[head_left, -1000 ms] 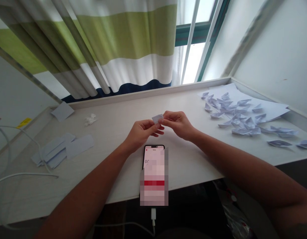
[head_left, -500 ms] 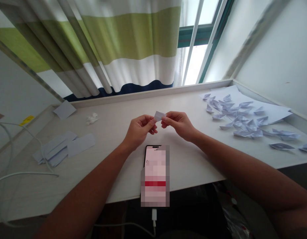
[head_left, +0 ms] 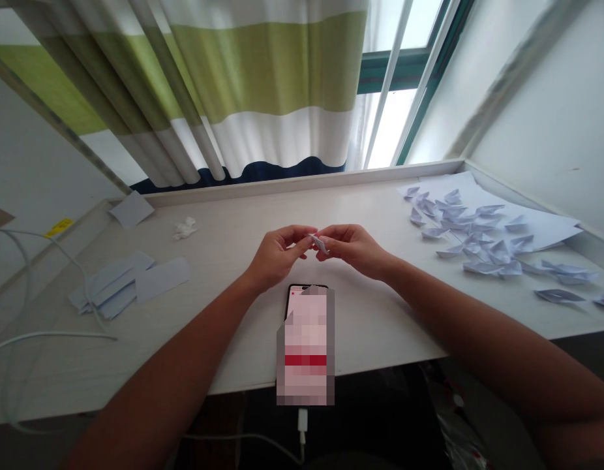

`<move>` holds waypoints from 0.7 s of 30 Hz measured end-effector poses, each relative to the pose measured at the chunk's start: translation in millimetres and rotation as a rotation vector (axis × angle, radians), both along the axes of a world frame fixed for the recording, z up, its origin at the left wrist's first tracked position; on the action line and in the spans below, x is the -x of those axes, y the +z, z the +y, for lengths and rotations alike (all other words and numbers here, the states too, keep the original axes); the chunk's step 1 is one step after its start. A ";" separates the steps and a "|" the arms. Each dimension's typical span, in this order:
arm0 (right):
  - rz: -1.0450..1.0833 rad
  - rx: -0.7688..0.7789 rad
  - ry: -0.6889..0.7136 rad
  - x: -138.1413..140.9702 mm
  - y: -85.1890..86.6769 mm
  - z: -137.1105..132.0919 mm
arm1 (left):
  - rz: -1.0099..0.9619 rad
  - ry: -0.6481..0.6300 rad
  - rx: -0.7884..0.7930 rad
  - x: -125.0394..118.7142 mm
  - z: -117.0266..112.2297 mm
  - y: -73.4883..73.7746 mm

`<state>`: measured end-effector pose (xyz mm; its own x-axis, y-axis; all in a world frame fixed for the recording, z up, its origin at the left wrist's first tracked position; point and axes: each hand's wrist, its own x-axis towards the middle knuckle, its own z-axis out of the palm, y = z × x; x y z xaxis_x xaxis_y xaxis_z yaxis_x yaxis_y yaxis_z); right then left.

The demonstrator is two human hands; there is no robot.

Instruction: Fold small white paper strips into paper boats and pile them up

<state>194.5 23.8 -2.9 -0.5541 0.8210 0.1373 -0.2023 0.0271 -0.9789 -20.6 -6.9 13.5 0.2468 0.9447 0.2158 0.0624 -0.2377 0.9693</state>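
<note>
A small folded piece of pale paper (head_left: 319,243) is pinched between both of my hands above the white desk (head_left: 224,326). My left hand (head_left: 277,254) holds its left end with thumb and fingers closed. My right hand (head_left: 353,248) grips the right end, fingers curled. Most of the paper is hidden by my fingertips. A phone (head_left: 306,339) lies on the desk just below my hands, its screen lit.
Several small folded paper boats (head_left: 473,235) lie on white sheets (head_left: 546,225) at the right. Blank paper strips (head_left: 126,284) sit at the left, with a crumpled scrap (head_left: 184,228) and a square sheet (head_left: 130,209) behind. White cables (head_left: 38,336) trail at left; a striped curtain hangs behind.
The paper piece has been turned down and folded smaller between my fingertips. My hands have closed in toward each other and dropped slightly.
</note>
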 end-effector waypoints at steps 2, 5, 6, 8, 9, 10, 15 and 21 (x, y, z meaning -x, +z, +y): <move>0.014 0.000 -0.019 0.0 0.6 0.3 | -0.010 -0.004 -0.002 -0.1 0.1 -1.0; 0.018 0.009 -0.060 -0.1 2.7 0.2 | -0.050 0.003 0.011 -0.7 -0.1 -1.3; 0.015 0.010 -0.070 0.0 3.4 0.1 | -0.069 0.007 0.019 -1.0 -0.3 -1.2; 0.009 0.011 -0.084 0.1 4.5 -0.1 | -0.098 0.012 0.044 -1.6 -0.5 -1.3; 0.006 0.010 -0.086 0.2 4.6 0.0 | -0.105 0.010 0.057 -1.8 -0.6 -1.5; 0.003 0.009 -0.084 0.4 4.5 0.2 | -0.107 0.008 0.068 -2.0 -0.6 -1.8; 0.014 0.012 -0.061 1.7 1.5 1.6 | -0.085 -0.002 0.077 -2.1 -0.2 -3.7; 0.001 0.018 -0.044 1.3 2.8 -0.8 | -0.069 -0.004 0.084 -0.1 0.3 -2.8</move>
